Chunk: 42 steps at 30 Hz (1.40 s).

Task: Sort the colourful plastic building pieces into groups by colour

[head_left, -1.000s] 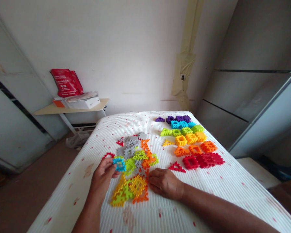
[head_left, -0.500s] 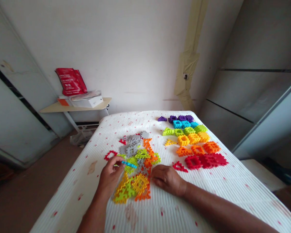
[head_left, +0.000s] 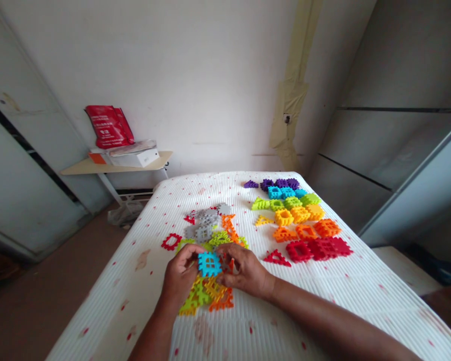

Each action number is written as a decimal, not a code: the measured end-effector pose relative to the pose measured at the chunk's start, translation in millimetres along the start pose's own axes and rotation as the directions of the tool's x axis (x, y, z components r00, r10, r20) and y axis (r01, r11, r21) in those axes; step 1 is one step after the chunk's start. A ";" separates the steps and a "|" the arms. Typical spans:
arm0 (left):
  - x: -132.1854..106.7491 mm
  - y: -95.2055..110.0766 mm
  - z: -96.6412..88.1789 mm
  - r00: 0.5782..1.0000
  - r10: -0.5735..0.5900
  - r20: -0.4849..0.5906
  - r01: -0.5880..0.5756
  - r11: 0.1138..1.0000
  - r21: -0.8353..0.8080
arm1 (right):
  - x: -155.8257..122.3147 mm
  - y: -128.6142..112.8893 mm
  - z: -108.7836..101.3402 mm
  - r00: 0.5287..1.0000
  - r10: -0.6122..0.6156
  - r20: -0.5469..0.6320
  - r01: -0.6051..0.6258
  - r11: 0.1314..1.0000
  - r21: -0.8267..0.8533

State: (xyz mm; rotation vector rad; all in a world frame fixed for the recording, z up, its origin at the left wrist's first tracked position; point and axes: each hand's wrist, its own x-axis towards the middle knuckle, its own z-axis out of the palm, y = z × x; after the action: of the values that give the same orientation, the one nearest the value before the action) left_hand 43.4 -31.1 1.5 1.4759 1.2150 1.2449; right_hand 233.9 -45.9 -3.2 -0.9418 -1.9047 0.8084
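Observation:
My left hand [head_left: 184,272] pinches the left edge of a blue square building piece [head_left: 209,264] with notched edges and a window grid. At its right side my right hand [head_left: 245,271] has fingers at the upper corner and thumb at the lower one, gripping it. The piece is raised over a loose heap. Below it in the heap lie a yellow grid piece [head_left: 215,289], lime green pieces [head_left: 199,296] and an orange piece [head_left: 222,301]. Grey pieces [head_left: 206,220] lie farther back. My hands hide part of the heap.
On the right, pieces stand in colour rows: purple [head_left: 281,184], blue [head_left: 287,192], green [head_left: 293,202], yellow [head_left: 300,214], orange [head_left: 326,228] and red [head_left: 323,248]. A red frame piece [head_left: 171,241] lies left of the heap. White ribbed cloth [head_left: 135,301] covers the table.
My left hand has moved right and turned the blue piece from edge-on to face-on. My right hand has risen from the heap's right side to the piece, its fingers spreading around the edge.

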 end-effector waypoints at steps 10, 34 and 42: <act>-1.6 -5.2 2.0 0.994 0.108 0.019 -0.108 0.994 0.021 | 4.0 -5.8 0.9 1.000 0.017 0.024 -0.015 0.995 -0.102; 5.7 -10.1 -10.4 0.945 -0.091 -0.314 0.138 0.982 0.130 | 82.9 124.7 -287.5 0.877 0.328 -0.351 -0.460 0.364 -0.810; 7.6 -10.9 -13.6 0.928 -0.039 -0.371 0.105 0.982 0.159 | 89.4 145.1 -286.5 0.870 0.381 -0.313 -0.440 0.312 -0.842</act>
State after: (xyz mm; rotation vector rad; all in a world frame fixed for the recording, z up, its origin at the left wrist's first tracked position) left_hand 28.6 -21.4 -5.6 1.3421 1.6499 1.4357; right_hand 497.5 153.3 40.8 -2.1775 -2.0301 -0.1337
